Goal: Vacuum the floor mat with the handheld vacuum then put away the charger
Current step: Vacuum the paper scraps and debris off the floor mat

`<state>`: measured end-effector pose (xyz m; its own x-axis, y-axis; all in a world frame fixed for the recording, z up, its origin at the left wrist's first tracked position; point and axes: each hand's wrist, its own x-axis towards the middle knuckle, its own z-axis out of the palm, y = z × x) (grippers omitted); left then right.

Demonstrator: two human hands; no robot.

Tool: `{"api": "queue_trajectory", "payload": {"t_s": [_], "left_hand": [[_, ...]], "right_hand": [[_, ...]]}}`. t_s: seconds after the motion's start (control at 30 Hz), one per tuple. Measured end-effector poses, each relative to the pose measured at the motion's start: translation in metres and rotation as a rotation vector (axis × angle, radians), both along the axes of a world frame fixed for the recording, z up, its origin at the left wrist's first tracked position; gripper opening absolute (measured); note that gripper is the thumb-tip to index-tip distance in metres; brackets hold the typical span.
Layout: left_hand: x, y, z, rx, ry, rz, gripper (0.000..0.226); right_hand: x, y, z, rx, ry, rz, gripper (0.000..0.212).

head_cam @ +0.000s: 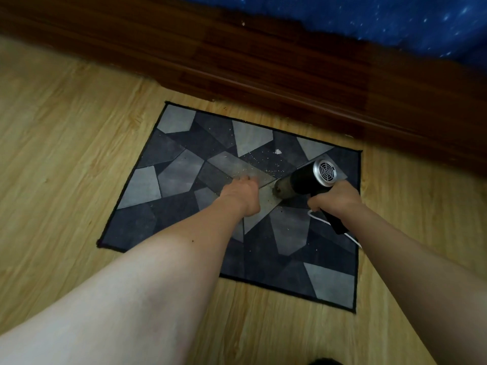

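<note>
A grey and black floor mat (168,180) with a geometric pattern lies on the wooden floor. Pale crumbs and a white scrap (277,152) are scattered over its middle. My right hand (336,198) grips the handle of a black handheld vacuum (307,181) with a silver vented rear end; its dust-filled front part points left and down at the mat. A white charger cable (320,218) runs from the handle toward the lower right. My left hand (241,193) rests on the mat just left of the vacuum's front; its fingers are blurred and mostly hidden behind the hand.
A dark wooden bed frame (263,56) runs along the far side of the mat, with a blue starry bedspread (369,19) hanging over it. Light wooden floor (58,154) surrounds the mat on the left, right and near sides.
</note>
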<state>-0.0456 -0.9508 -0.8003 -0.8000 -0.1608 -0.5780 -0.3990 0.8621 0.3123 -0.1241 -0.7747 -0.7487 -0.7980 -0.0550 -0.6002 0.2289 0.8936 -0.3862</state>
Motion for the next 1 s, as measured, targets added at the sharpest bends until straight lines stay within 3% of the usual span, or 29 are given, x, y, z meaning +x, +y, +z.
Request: {"api": "queue_trajectory", "payload": {"t_s": [0.2, 0.5, 1.0], "left_hand": [[0.002, -0.002, 0.001, -0.003, -0.004, 0.007, 0.058], [0.002, 0.001, 0.002, -0.001, -0.011, -0.010, 0.055], [0.002, -0.004, 0.001, -0.007, -0.003, -0.003, 0.056]], "right_hand": [[0.001, -0.004, -0.003, 0.048, 0.063, 0.077, 0.024], [-0.001, 0.005, -0.002, 0.115, 0.032, 0.114, 0.016], [0.000, -0.012, -0.008, -0.028, 0.065, -0.018, 0.018]]}}
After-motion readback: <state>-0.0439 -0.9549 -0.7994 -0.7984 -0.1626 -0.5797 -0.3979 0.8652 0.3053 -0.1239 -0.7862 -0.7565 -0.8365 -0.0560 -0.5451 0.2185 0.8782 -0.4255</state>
